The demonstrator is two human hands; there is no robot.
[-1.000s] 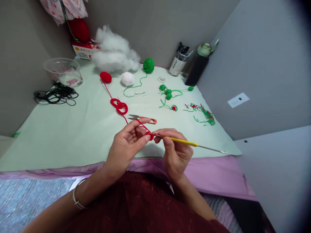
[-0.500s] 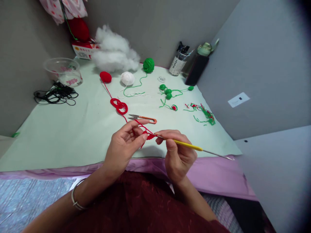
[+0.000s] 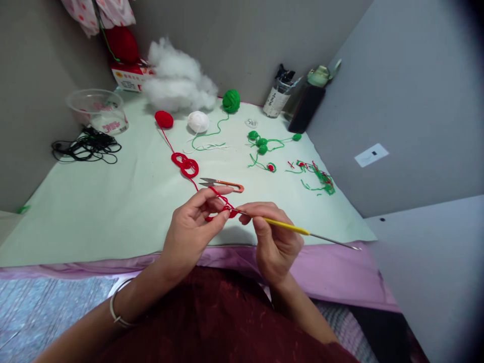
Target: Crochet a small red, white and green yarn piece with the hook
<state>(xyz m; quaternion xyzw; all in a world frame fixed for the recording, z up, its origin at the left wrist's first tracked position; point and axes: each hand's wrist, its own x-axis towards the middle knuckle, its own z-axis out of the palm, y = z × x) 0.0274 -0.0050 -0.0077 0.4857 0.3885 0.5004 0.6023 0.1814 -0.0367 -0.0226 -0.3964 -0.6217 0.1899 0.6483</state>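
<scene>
My left hand (image 3: 191,219) pinches a small piece of red crochet (image 3: 233,214) between thumb and fingers, with red yarn (image 3: 194,184) running over its raised index finger. In my right hand (image 3: 274,242) is a crochet hook (image 3: 287,225) with a yellow handle, held like a pencil. The hook's left tip meets the red piece; its other metal end points right. Just beyond my left fingers lie thread snips (image 3: 227,185) with orange handles. The yarn leads back through loose red coils (image 3: 185,165) to a red yarn ball (image 3: 164,119).
White (image 3: 198,122) and green yarn balls (image 3: 231,101) sit behind, near fluffy stuffing (image 3: 177,80). Small green crochet pieces (image 3: 261,142) and yarn scraps (image 3: 323,179) lie right. A plastic tub (image 3: 98,111), black cord (image 3: 88,146), pen holder (image 3: 278,98) and bottle (image 3: 319,75) stand or lie around the edges.
My right hand and the hook have shifted slightly left, toward my left hand. The yarn around the hook's tip lies differently, and the red tail below my left thumb has moved left.
</scene>
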